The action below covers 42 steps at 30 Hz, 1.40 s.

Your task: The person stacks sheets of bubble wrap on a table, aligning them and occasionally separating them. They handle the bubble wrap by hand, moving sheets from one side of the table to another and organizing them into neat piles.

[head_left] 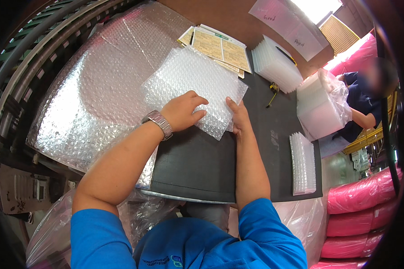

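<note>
A small stack of clear bubble wrap sheets lies across the middle of the table, its layers slightly askew. My left hand rests on the near left part of the stack, fingers bent and thumb apart, with nothing pinched between them. At the stack's right edge, my right hand grips the bubble wrap, thumb on top; its other fingers are mostly hidden. Under the stack's left side spreads a large sheet of bubble wrap.
Papers lie behind the stack. Plastic pouches, a tape measure and a bubble wrap bundle sit rightward on the black table. A co-worker handles a bagged pile. Pink rolls stand lower right.
</note>
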Motion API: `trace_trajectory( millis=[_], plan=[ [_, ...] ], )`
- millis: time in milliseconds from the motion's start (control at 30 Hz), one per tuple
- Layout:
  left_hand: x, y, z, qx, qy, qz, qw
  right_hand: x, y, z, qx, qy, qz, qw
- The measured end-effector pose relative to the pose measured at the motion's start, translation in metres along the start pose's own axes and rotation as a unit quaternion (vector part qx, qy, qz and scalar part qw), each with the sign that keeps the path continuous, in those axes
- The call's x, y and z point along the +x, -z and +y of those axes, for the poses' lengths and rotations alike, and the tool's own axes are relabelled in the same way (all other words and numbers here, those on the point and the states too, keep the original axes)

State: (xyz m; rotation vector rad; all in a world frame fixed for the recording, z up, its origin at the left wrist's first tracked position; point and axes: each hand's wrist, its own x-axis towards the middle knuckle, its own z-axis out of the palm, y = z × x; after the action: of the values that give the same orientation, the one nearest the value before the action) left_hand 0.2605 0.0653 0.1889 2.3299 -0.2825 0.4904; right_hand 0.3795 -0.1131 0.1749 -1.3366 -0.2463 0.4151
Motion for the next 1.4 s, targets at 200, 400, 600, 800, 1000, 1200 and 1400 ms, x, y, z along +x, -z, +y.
trace_trajectory(
  millis=[200, 400, 600, 800, 1000, 1200, 1400],
  plan=[
    [0.000, 0.003, 0.000, -0.005, 0.007, 0.017, 1.000, 0.008, 0.009, 0.004, 0.019, -0.009, 0.014, 1.000],
    [0.001, 0.001, -0.001, -0.008, -0.006, 0.022, 1.000, 0.010, 0.012, 0.009, 0.001, 0.029, 0.030, 0.999],
    [0.001, 0.003, 0.000, -0.002, 0.008, 0.015, 1.000, 0.004, -0.001, 0.003, 0.001, 0.024, 0.096, 0.995],
    [0.002, 0.002, 0.000, -0.006, 0.002, 0.016, 1.000, 0.007, 0.006, 0.007, 0.016, 0.026, 0.050, 0.998],
    [0.002, 0.003, 0.000, -0.009, 0.008, 0.024, 1.000, 0.009, 0.006, 0.006, 0.004, 0.020, 0.047, 0.999],
    [0.002, 0.005, 0.002, -0.005, 0.006, 0.035, 0.999, 0.002, -0.002, 0.000, -0.011, 0.009, 0.081, 0.997],
    [0.003, 0.010, 0.007, -0.039, 0.039, 0.019, 0.998, 0.003, 0.000, 0.000, -0.016, 0.011, 0.063, 0.998]
  ],
)
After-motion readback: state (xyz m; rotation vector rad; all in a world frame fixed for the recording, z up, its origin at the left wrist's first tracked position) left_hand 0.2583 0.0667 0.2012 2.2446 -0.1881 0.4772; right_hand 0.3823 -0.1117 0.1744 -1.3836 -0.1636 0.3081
